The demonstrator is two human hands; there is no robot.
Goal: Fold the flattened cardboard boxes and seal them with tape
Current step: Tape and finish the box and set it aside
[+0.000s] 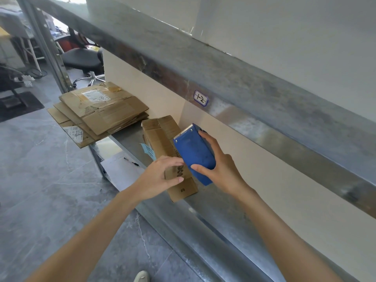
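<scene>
The small cardboard box (162,137), folded up and marked "#8" on its near end, lies on its side on the metal shelf (213,212). The left hand (160,177) grips its near end, with curved fingers over the top face and the thumb on the side face. The right hand (222,169) is closed around a blue tape dispenser (195,154) that sits on top of the box, with its toothed blade (183,131) pointing toward the box's far end. No tape strip can be made out.

The box looks light and thin-walled. It is stiff along its folds, but the middle of each panel probably gives under pressure. The far end has a loose, ragged flap, so that end is likely to spring open. The best hold seems to be at the corners and edges, where the board is doubled, with the left hand pinning the seam flat just ahead of the dispenser. Because the box weighs little, it will probably slide on the smooth metal when the tape drags, so it needs firm downward pressure.

The dispenser looks hard and rigid. Its teeth are sharp, so fingers should stay clear of them.

Beyond the box's far end lies a stack of flattened boxes (101,110), overhanging the shelf edge and not yet folded. Just left of the box are a blue note (149,152) and a pen (131,161) on a white sheet (120,173).
</scene>
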